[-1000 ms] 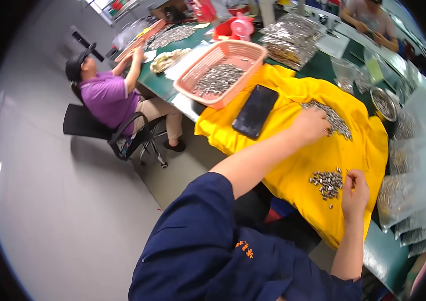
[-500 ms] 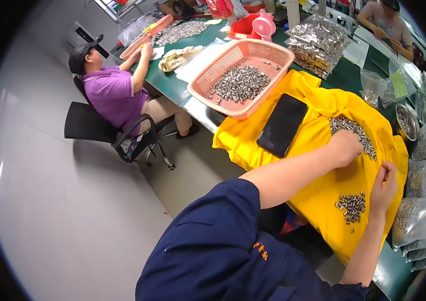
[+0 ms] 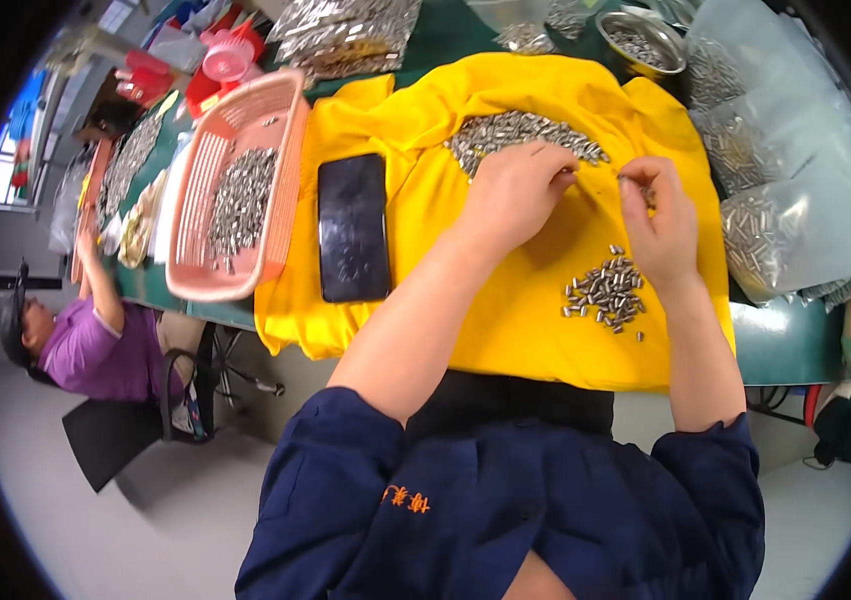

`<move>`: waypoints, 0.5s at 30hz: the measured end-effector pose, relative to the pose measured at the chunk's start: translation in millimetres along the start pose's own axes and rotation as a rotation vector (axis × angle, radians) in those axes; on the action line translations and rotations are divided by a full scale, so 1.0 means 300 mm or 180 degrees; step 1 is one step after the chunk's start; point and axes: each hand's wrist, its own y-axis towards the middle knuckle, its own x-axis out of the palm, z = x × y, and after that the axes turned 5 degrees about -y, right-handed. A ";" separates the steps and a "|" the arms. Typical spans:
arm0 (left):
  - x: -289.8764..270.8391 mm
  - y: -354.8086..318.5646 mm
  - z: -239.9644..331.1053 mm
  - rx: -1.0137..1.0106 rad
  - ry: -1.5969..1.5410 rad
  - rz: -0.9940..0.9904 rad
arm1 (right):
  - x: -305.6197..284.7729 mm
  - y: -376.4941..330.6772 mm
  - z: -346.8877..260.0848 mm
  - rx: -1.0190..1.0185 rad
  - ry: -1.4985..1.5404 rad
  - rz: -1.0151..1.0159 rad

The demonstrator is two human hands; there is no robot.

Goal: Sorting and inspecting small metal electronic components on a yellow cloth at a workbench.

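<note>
A yellow cloth (image 3: 485, 300) covers the table in front of me. My left hand (image 3: 515, 195) rests on it at the near edge of a large heap of small silver metal pins (image 3: 515, 132), fingers curled on some of them. My right hand (image 3: 657, 222) is beside it, fingertips pinched on a pin or two. Just below the right hand lies a small pile of sorted pins (image 3: 605, 292). What lies inside the left hand's fingers is hidden.
A black phone (image 3: 353, 228) lies on the cloth's left. A pink basket (image 3: 195, 270) holds more pins. Clear bags of pins (image 3: 775, 220) stack at the right; a metal bowl (image 3: 645, 40) stands at the back. A person in a purple shirt (image 3: 95, 345) sits at the left.
The view has swung round, so the table now lies straight ahead. My hands have drawn closer together at the large heap; the small pile sits below the right hand.
</note>
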 end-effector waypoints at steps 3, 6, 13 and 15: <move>0.029 -0.005 0.038 -0.0257 -0.0832 0.0091 | -0.027 -0.016 0.021 0.0169 0.0013 -0.0102; 0.035 -0.049 0.012 -0.1385 -0.2685 -0.0071 | -0.015 -0.019 0.009 0.0436 0.0308 -0.0278; 0.008 -0.022 0.019 -0.2037 -0.4084 -0.0343 | -0.035 -0.008 0.005 0.1101 0.1303 -0.0710; 0.002 -0.023 0.028 -0.2010 -0.4092 -0.0410 | -0.033 -0.010 -0.005 0.1238 0.1744 -0.0761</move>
